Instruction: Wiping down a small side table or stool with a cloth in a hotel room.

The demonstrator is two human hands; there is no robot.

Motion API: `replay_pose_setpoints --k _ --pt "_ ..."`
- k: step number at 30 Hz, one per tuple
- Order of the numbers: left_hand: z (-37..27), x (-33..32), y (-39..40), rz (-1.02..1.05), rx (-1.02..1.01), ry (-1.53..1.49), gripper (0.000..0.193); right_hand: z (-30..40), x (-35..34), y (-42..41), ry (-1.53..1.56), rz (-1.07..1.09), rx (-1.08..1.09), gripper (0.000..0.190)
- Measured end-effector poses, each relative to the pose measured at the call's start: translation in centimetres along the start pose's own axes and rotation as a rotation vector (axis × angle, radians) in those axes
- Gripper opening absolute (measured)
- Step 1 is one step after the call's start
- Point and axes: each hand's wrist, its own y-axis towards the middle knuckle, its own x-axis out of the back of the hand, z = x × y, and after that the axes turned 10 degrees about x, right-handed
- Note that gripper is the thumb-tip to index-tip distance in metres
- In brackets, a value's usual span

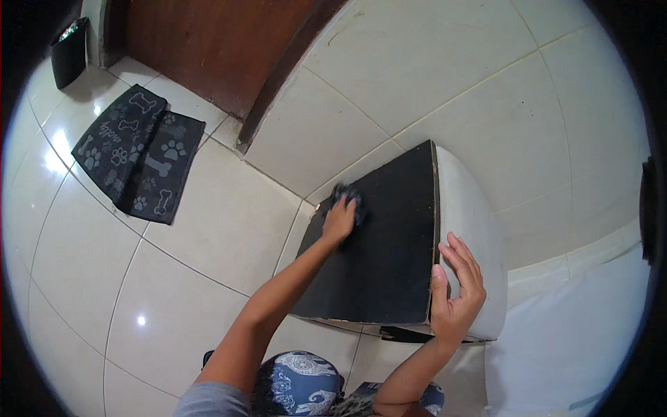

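A piece of furniture with a black side panel (391, 250) and a white front (471, 208) stands against the tiled wall. My left hand (341, 219) presses a dark, crumpled cloth (357, 203) on the black panel, near its edge by the wall; hand and cloth are slightly blurred. My right hand (458, 297) rests with its fingers spread on the white front, its thumb by the panel's worn edge, holding nothing.
A dark mat with paw and bone patterns (140, 156) lies partly folded on the glossy tile floor (208, 229). Beyond it are a brown wooden door (208, 47) and a black bin (70, 57). White fabric (568, 333) hangs or lies at the right.
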Motion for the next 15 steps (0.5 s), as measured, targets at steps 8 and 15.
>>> replay_pose_setpoints --k 8,15 --pt "-5.5 4.7 -16.1 0.267 -0.781 -0.125 0.056 -0.2 0.6 0.1 -0.029 -0.06 0.024 0.024" --pt "-12.5 1.0 -5.6 0.168 -0.903 -0.166 0.055 0.2 -0.1 -0.1 -0.06 -0.001 0.043 0.022"
